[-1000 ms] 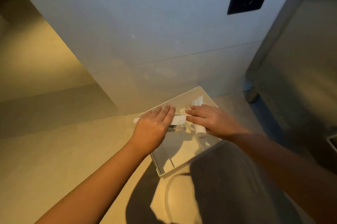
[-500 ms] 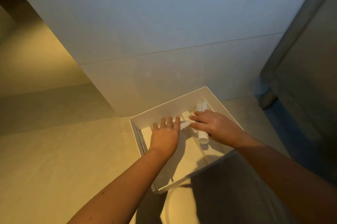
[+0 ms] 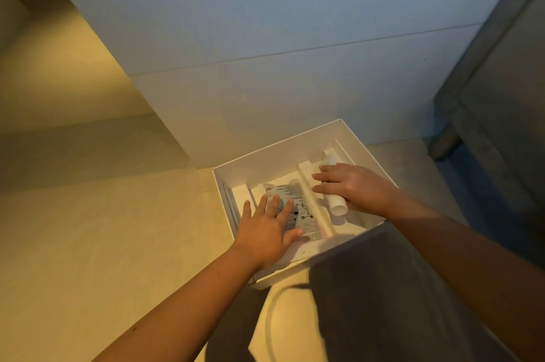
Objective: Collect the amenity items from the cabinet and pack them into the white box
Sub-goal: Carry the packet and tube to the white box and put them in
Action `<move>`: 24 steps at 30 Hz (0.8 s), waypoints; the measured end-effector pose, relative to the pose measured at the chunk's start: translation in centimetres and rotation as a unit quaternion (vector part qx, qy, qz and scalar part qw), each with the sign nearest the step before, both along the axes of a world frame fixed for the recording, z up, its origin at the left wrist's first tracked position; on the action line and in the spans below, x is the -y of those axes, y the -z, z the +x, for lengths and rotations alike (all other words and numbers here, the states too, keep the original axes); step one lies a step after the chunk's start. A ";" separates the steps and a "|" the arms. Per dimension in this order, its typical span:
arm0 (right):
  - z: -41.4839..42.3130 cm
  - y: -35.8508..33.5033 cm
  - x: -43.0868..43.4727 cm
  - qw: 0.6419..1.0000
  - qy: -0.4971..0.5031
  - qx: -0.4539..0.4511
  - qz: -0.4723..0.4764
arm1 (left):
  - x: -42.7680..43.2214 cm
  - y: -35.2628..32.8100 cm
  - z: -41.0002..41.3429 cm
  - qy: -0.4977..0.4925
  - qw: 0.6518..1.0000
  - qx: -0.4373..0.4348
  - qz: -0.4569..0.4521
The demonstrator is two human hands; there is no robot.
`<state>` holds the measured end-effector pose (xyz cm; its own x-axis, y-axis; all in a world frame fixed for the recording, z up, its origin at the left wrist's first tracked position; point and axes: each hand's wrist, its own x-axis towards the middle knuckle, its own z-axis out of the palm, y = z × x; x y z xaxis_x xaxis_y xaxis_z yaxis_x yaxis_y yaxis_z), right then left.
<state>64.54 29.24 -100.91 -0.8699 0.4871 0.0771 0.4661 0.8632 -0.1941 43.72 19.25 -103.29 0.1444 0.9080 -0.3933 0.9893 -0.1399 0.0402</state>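
The white box [image 3: 280,152] lies open on the pale countertop against the wall, split by white dividers [image 3: 315,199]. My left hand [image 3: 267,229] presses flat, fingers straight, on a clear printed packet [image 3: 306,214] lying in the middle compartment. My right hand [image 3: 354,187] rests with its fingers extended on a white tube [image 3: 336,205] that lies lengthwise in the right compartment. The tube's far end shows beyond the fingers.
A white wall panel [image 3: 265,37] rises directly behind the box. The beige countertop [image 3: 103,243] stretches to the left. A grey cabinet side [image 3: 501,96] stands at the right. My dark clothing [image 3: 368,302] covers the box's near corner.
Both hands have gone down into the box. The packet held between them a second ago now lies flat under my left hand, and the tube lies in the right compartment.
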 end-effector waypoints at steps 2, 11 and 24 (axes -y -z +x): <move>-0.9 0.5 0.1 1.000 -0.010 0.005 -0.005 | 0.0 -0.4 -0.2 -0.022 0.999 0.003 0.029; -2.3 2.9 -0.7 0.983 0.056 0.172 -0.022 | 1.8 -0.7 0.1 -0.094 0.990 0.046 0.091; 2.0 0.1 4.3 0.978 0.090 0.149 -0.112 | 4.4 0.8 2.8 -0.041 0.990 0.080 0.110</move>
<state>66.53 24.90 -100.99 -0.7354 0.6106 -0.2938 0.6720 0.7129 -0.2006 46.56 14.89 -104.07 0.1101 0.9805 -0.1626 0.9814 -0.0814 0.1739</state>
